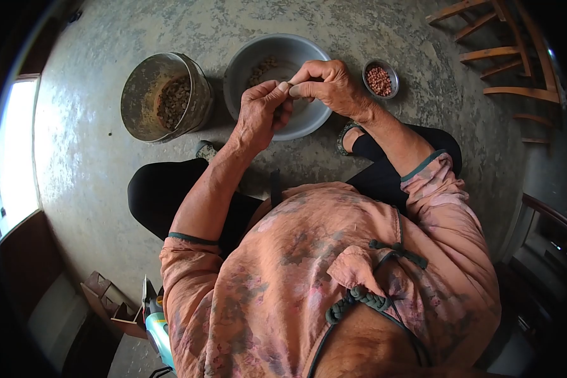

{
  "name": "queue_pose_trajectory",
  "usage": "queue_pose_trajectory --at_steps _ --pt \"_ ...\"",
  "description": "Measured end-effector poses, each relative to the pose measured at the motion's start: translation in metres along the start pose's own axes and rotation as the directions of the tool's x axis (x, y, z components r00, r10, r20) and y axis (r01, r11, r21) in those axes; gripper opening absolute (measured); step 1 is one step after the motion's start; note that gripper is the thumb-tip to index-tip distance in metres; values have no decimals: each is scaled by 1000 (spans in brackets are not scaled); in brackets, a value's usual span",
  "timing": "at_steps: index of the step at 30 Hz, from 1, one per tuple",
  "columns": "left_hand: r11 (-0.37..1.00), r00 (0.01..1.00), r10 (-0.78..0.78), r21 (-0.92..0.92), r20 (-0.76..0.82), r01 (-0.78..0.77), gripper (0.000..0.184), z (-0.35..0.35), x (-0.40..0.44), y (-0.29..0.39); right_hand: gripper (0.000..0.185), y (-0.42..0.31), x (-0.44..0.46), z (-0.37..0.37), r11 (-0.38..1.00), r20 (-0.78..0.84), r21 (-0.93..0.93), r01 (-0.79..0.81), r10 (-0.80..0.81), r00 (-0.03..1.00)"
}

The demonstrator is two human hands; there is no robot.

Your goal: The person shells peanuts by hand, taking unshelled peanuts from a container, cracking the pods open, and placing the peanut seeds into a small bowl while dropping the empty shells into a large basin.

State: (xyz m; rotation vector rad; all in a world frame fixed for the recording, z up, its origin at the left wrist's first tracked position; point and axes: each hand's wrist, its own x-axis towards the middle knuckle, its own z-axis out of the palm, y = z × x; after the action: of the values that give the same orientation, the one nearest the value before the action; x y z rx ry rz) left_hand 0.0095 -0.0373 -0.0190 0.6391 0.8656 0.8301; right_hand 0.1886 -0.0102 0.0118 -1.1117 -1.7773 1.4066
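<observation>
Over the grey basin (pixel 246 57), my left hand (pixel 262 113) and my right hand (pixel 331 88) meet with thumbs and fingertips pinched together. Between the fingertips is a small peanut, mostly hidden by the thumbs. Several unshelled peanuts (pixel 262 69) lie in the basin at its left side, below the hands. To the right of the basin stands a small metal bowl (pixel 394 80) holding reddish peanut kernels (pixel 378 81). A worn metal bucket (pixel 136 94) on the left contains brownish pieces that look like peanut shells (pixel 174 104).
The containers stand on a mottled concrete floor (pixel 233 16), in front of my spread knees. A wooden chair or rack (pixel 516 57) is at the upper right. A bright doorway (pixel 16 157) is at far left. At lower left are a wooden box (pixel 113 302) and a turquoise object (pixel 159 340).
</observation>
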Motion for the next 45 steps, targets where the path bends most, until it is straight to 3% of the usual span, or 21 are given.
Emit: queue_pose_trajectory --at_steps 5,11,14,17,23,26,29,32,33,36,39,42,45 --pt "996 999 11 -92 -48 -15 19 2 -3 -1 7 5 0 9 984 -36 177 -20 27 999" --pt "990 993 61 -123 -101 -73 18 2 2 0 14 17 5 15 976 -98 218 -13 35 995" --pt "991 995 59 -112 -80 -68 17 4 0 4 18 20 4 20 910 -119 410 -64 123 985" --pt "988 999 14 -153 -46 -21 16 2 0 4 19 20 2 19 867 -56 484 -119 167 984" --pt "984 999 4 -177 -33 -10 15 -7 3 3 22 15 4 20 977 -84 203 -70 89 992" --pt "981 999 12 -191 -35 -19 14 -11 4 0 23 16 3 21 953 -70 283 -110 134 988" --pt "994 994 19 -108 -108 -31 14 -11 4 4 26 16 1 27 734 -27 659 -167 245 969" --pt "911 963 202 395 -182 -116 16 -10 8 6 28 31 1 24 456 138 851 -260 284 949" --pt "666 906 402 722 -131 -190 15 -11 9 6 29 37 2 25 385 169 877 -288 312 935" --pt "281 782 616 902 91 -327 11 -5 8 5 28 47 2 26 300 167 912 -279 350 922" --pt "269 712 690 868 128 -417 10 -11 14 -2 27 49 2 28 260 174 929 -264 324 930" --pt "282 714 688 858 131 -430 10 -10 13 0 24 43 0 28 261 167 930 -258 323 931" --pt "478 792 610 807 -21 -347 12 -12 15 -1 21 37 0 27 319 171 906 -279 329 929"
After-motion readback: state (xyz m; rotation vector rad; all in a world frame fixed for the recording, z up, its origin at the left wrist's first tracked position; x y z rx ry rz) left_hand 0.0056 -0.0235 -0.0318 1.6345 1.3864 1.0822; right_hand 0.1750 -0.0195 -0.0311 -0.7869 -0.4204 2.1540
